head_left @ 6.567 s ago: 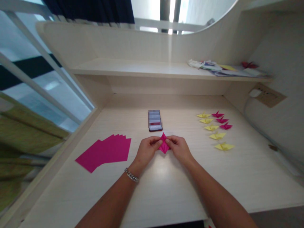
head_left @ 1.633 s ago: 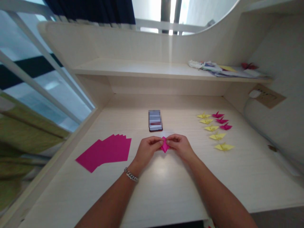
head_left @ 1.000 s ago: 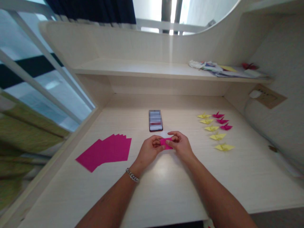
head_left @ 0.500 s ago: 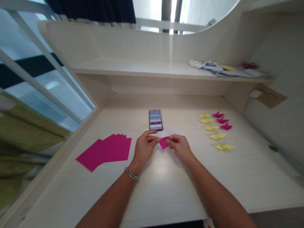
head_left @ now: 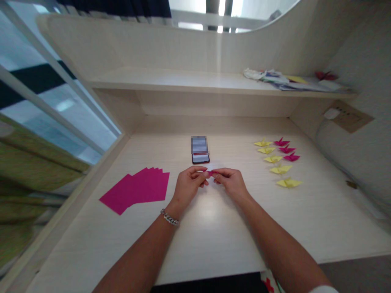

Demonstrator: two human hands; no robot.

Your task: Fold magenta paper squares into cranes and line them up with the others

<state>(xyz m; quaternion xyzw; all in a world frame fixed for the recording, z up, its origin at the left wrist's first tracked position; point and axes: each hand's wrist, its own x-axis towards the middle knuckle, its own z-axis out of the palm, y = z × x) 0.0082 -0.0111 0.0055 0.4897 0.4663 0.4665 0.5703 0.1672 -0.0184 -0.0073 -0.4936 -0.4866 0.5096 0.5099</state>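
Note:
Between my two hands is a small folded piece of pink paper [head_left: 210, 173], mostly covered by my fingers. My left hand [head_left: 192, 181] pinches its left side between thumb and forefinger. On the other side, my right hand [head_left: 229, 181] grips the paper the same way. Just beyond the hands a phone [head_left: 200, 149] lies on the desk with its screen lit. Fanned-out pink paper sheets [head_left: 143, 188] lie to the left of my left hand.
To the right stand several yellow paper cranes [head_left: 280, 169] in a line, beside three pink paper cranes [head_left: 287, 150]. A shelf [head_left: 171, 83] runs above the desk's back, with papers [head_left: 293, 83] at its right. A cable [head_left: 324, 154] hangs from a wall socket [head_left: 351, 116].
The pink paper was a flat diamond facing me; now only a thin strip of it shows between the fingertips. The hands have come closer together, and the camera view has tilted slightly.

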